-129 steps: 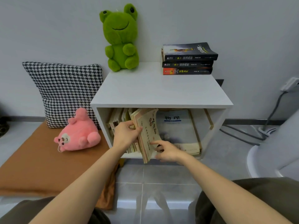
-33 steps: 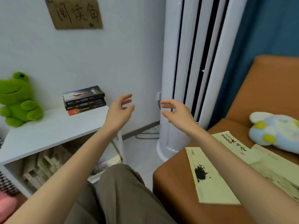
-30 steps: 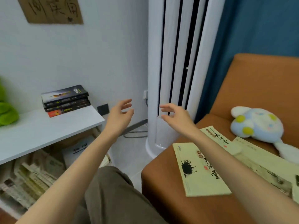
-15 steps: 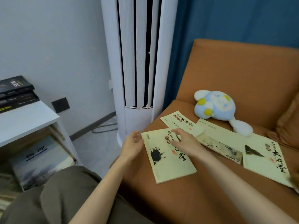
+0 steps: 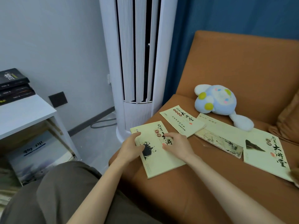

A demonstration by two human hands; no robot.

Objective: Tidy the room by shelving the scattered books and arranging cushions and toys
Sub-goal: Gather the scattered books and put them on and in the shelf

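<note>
Head view: a person sits beside an orange sofa (image 5: pixel 226 183). Four thin yellow books lie flat on the sofa seat. The nearest book (image 5: pixel 159 164) is at the front corner of the seat. Both hands are on it. The left hand (image 5: pixel 131 147) grips its left edge, with the thumb on the cover. The right hand (image 5: pixel 177 144) rests on top of the cover with bent fingers and grips nothing.

The second book (image 5: pixel 181 122) lies just behind the nearest one. The third book (image 5: pixel 218 136) lies beside it, and their edges touch. The fourth book (image 5: pixel 265 154) is farthest to the right.

A blue and white soft toy (image 5: pixel 215 99) lies on the seat behind the books. A brown cushion (image 5: pixel 289 120) leans at the right edge.

A tall white fan (image 5: pixel 139 62) stands on the floor beside the sofa. On the left is a white shelf (image 5: pixel 24 113) with a pile of dark books (image 5: pixel 13 86) on top and more books (image 5: pixel 35 151) inside.
</note>
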